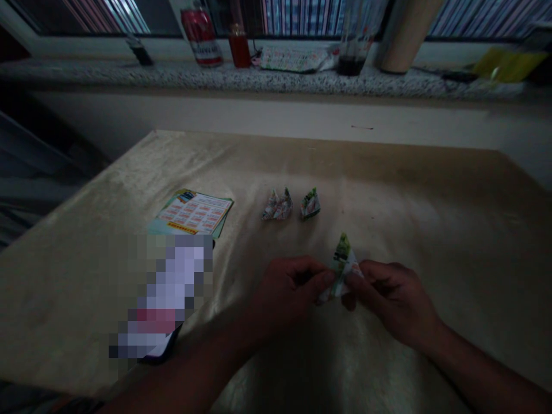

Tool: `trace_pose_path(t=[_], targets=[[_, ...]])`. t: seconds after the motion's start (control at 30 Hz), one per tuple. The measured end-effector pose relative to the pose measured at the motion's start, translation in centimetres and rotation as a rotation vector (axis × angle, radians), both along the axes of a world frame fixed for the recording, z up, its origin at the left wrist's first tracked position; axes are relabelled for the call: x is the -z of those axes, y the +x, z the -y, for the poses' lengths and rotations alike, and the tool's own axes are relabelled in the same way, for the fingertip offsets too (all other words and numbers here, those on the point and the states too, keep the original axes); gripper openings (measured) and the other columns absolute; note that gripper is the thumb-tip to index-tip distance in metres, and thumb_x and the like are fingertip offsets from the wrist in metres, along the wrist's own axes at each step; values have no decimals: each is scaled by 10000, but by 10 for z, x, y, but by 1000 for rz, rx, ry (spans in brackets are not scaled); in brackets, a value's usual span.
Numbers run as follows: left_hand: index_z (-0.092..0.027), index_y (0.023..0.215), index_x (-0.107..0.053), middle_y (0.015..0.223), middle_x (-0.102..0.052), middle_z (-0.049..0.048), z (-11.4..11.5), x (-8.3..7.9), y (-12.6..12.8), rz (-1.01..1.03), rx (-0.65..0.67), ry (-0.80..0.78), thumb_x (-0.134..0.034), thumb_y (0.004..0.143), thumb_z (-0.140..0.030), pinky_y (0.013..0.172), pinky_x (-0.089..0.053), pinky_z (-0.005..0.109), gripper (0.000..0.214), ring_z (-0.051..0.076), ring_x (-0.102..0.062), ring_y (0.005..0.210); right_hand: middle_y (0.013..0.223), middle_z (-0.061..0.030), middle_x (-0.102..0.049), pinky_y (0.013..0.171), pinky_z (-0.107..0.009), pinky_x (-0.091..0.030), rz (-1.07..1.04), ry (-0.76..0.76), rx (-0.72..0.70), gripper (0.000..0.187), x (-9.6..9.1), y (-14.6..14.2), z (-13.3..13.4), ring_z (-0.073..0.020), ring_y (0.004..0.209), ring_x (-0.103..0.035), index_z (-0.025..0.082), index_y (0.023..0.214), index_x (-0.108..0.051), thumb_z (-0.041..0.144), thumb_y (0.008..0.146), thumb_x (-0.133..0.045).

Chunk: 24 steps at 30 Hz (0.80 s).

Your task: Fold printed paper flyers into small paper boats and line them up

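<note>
Between my two hands is a folded piece of printed paper, green at its pointed top and white with print lower down. My left hand pinches its left side between thumb and fingers. On the other side, my right hand grips the paper's right edge, thumb in front and fingers behind. Beyond my hands, two small folded paper pieces stand on the table: a wider one with two points and a narrower one to its right.
A stack of printed sheets lies at the left of the table. Nearer me is a phone, its screen blurred out. A red can, a small red bottle and a glass with dark liquid stand on the windowsill.
</note>
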<state>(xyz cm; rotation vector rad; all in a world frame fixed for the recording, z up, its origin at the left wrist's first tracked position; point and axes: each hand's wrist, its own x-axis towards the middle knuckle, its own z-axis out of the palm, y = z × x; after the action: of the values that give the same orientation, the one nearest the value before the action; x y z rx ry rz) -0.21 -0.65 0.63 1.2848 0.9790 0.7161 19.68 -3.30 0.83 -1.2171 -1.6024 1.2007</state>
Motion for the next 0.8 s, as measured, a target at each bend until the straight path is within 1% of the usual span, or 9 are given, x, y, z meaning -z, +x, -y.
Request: trace_pose_path(t=[0.13, 0.27, 0.33, 0.43, 0.53, 0.6, 0.7, 0.77, 0.8], targets=[[-132, 758, -687, 606, -602, -21, 1, 0, 3, 42, -22, -45, -686, 869, -359, 549, -412, 220, 253, 89, -521, 542, 576, -14, -709, 509, -197, -492, -89, -84, 26, 283, 1, -2, 1, -112, 506, -639, 167, 702, -703, 367, 902, -718], [-128, 866, -706, 649, -640, -11, 1, 2, 3, 142, 20, -145, -735, 833, -363, 559, -445, 222, 238, 89, -557, 554, 576, -23, -705, 515, -211, -498, -157, -138, 60, 309, 0, 0, 1, -116, 509, -634, 164, 738, -718, 399, 934, -674], [-126, 891, -715, 659, -651, -6, 1, 4, 2, 162, 23, -157, -751, 822, -348, 550, -447, 218, 235, 87, -560, 549, 607, -38, -714, 550, -237, -520, -191, -158, 18, 334, 1, 1, 0, -135, 555, -655, 160, 759, -726, 423, 949, -646], [-123, 898, -718, 661, -660, 3, 2, 8, 1, 217, 40, -149, -765, 822, -341, 535, -445, 208, 235, 85, -562, 545, 658, -51, -727, 578, -260, -539, -253, -191, -69, 319, 5, -1, 0, -154, 608, -675, 159, 735, -722, 418, 919, -689], [-133, 1019, -698, 662, -665, 0, 2, 10, 1, 295, 66, -153, -770, 831, -379, 539, -472, 219, 317, 99, -588, 547, 664, -45, -735, 548, -234, -530, -275, -208, -80, 265, 6, -3, 1, -137, 584, -667, 160, 725, -731, 368, 890, -736], [-141, 1110, -670, 702, -688, 14, 2, 9, 0, 321, 62, -142, -755, 844, -425, 579, -505, 249, 399, 119, -621, 580, 647, -43, -733, 519, -218, -524, -269, -185, -45, 270, 4, -4, 1, -127, 552, -656, 161, 718, -738, 363, 897, -726], [-126, 1095, -701, 844, -742, 79, 2, 6, -2, 215, 84, -66, -804, 794, -426, 711, -532, 309, 437, 175, -680, 738, 574, -31, -703, 481, -208, -513, -233, -121, 52, 321, 0, -3, 0, -121, 496, -630, 163, 663, -728, 382, 897, -720], [-121, 993, -748, 897, -759, 101, 3, 4, -2, 118, 113, -24, -799, 800, -389, 771, -518, 320, 334, 193, -687, 810, 540, -23, -683, 470, -203, -506, -191, -80, 95, 327, -2, -3, 0, -121, 482, -622, 165, 635, -720, 385, 876, -743], [-122, 934, -761, 875, -760, 95, 3, 3, -1, 85, 116, -18, -773, 824, -375, 761, -509, 309, 276, 184, -680, 796, 540, -23, -683, 467, -201, -505, -168, -57, 103, 325, -2, -3, 0, -121, 481, -623, 165, 629, -716, 381, 869, -750]])
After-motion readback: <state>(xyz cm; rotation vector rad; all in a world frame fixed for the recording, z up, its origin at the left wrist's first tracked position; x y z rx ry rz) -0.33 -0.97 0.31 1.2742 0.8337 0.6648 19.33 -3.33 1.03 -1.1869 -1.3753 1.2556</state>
